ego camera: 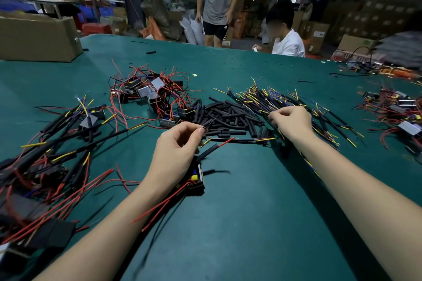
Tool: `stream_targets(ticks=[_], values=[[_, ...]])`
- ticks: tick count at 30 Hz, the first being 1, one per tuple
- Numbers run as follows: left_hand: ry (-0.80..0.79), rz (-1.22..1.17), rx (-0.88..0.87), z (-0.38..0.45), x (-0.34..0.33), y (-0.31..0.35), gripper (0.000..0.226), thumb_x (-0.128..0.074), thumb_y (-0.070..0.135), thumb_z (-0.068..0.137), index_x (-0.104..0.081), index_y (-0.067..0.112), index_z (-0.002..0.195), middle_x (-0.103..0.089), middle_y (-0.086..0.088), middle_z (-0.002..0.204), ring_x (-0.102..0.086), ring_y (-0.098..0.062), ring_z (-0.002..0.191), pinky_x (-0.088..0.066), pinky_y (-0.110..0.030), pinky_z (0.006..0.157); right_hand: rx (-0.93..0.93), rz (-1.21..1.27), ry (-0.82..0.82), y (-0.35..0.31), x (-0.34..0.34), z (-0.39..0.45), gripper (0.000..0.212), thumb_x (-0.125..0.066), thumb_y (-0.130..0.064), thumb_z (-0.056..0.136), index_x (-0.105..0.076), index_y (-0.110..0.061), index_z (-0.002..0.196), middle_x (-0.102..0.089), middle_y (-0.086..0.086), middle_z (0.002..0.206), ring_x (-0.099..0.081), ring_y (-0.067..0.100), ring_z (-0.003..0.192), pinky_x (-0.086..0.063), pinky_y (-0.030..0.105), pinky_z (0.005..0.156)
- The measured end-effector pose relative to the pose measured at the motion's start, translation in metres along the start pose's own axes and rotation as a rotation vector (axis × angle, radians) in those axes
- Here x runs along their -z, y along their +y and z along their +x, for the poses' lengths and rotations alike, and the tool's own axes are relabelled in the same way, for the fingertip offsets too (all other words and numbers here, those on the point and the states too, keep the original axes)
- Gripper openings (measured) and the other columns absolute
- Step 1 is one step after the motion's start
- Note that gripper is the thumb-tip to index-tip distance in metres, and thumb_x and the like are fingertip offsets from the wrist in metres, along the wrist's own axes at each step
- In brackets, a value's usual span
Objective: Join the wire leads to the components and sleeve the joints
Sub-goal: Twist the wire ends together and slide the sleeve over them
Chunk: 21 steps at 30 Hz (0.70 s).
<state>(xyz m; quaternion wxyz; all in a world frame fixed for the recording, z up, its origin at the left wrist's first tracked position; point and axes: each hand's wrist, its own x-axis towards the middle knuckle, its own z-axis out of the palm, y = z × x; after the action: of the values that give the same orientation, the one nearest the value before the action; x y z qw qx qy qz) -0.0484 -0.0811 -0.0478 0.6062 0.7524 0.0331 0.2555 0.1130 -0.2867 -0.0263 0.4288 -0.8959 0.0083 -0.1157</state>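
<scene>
My left hand [177,143] pinches a thin black wire lead [209,123] between thumb and fingertips, just in front of a pile of short black sleeves [228,116]. Under that hand's wrist lies a black component [196,179] with red leads trailing toward me. A loose black sleeve [206,151] lies beside the hand. My right hand [291,121] has its fingers curled into the heap of sleeved yellow and blue wire leads [269,99]; what it grips is hidden.
Bare components with red wires [148,91] are heaped at centre back. Finished sleeved assemblies [57,143] spread at the left, more components [397,109] at the right. A cardboard box [38,36] stands far left. Two people are beyond the green table [251,201].
</scene>
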Motion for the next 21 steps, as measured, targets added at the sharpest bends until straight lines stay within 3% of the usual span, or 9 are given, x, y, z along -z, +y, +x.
stream_targets(ticks=[3, 6, 12, 15, 18, 21], values=[[0.005, -0.003, 0.004, 0.0, 0.0, -0.001, 0.014, -0.059, 0.019, 0.093, -0.066, 0.021, 0.081, -0.061, 0.007, 0.067, -0.052, -0.006, 0.061, -0.044, -0.025, 0.065, 0.018, 0.015, 0.033, 0.002, 0.013, -0.003, 0.018, -0.061, -0.019, 0.082, -0.073, -0.009, 0.072, -0.071, 0.015, 0.08, -0.063, 0.029, 0.088, -0.051, 0.034, 0.079], [0.006, -0.007, 0.002, 0.0, 0.001, -0.001, 0.015, -0.059, 0.019, 0.093, -0.066, 0.021, 0.08, -0.061, 0.006, 0.067, -0.052, -0.006, 0.061, -0.044, -0.027, 0.066, 0.014, -0.023, 0.039, 0.007, 0.028, -0.008, 0.016, -0.063, -0.019, 0.08, -0.073, -0.013, 0.068, -0.072, 0.01, 0.077, -0.063, 0.025, 0.083, -0.05, 0.032, 0.082], [0.013, -0.008, -0.004, -0.002, 0.002, 0.001, 0.016, -0.059, 0.019, 0.093, -0.066, 0.023, 0.08, -0.062, 0.009, 0.066, -0.053, -0.007, 0.061, -0.045, -0.025, 0.063, 0.024, -0.086, -0.03, 0.013, 0.043, -0.026, 0.02, -0.061, -0.02, 0.079, -0.071, -0.008, 0.068, -0.064, 0.011, 0.065, -0.056, 0.026, 0.07, -0.042, 0.023, 0.064], [0.025, -0.01, -0.002, -0.002, 0.002, 0.001, 0.015, -0.058, 0.018, 0.094, -0.066, 0.022, 0.081, -0.063, 0.008, 0.068, -0.054, -0.006, 0.061, -0.045, -0.025, 0.064, 0.048, -0.122, -0.066, 0.008, 0.036, -0.025, 0.037, -0.056, -0.03, 0.086, -0.067, 0.002, 0.073, -0.07, 0.018, 0.076, -0.064, 0.029, 0.078, -0.044, 0.029, 0.07], [0.035, -0.006, 0.005, -0.002, 0.002, 0.002, 0.014, -0.058, 0.018, 0.094, -0.066, 0.021, 0.082, -0.063, 0.007, 0.068, -0.054, -0.004, 0.06, -0.046, -0.027, 0.065, 0.013, -0.144, -0.106, 0.0, 0.022, -0.017, 0.043, -0.053, -0.034, 0.091, -0.064, -0.003, 0.063, -0.073, 0.014, 0.073, -0.063, 0.015, 0.061, -0.039, 0.023, 0.058], [0.033, 0.002, 0.008, -0.002, 0.002, 0.003, 0.014, -0.058, 0.018, 0.094, -0.066, 0.02, 0.082, -0.062, 0.009, 0.066, -0.054, -0.003, 0.062, -0.047, -0.029, 0.067, -0.043, -0.14, -0.14, -0.007, 0.008, -0.005, 0.037, -0.055, -0.027, 0.091, -0.068, 0.003, 0.072, -0.072, 0.016, 0.073, -0.055, 0.009, 0.051, -0.037, 0.021, 0.05]])
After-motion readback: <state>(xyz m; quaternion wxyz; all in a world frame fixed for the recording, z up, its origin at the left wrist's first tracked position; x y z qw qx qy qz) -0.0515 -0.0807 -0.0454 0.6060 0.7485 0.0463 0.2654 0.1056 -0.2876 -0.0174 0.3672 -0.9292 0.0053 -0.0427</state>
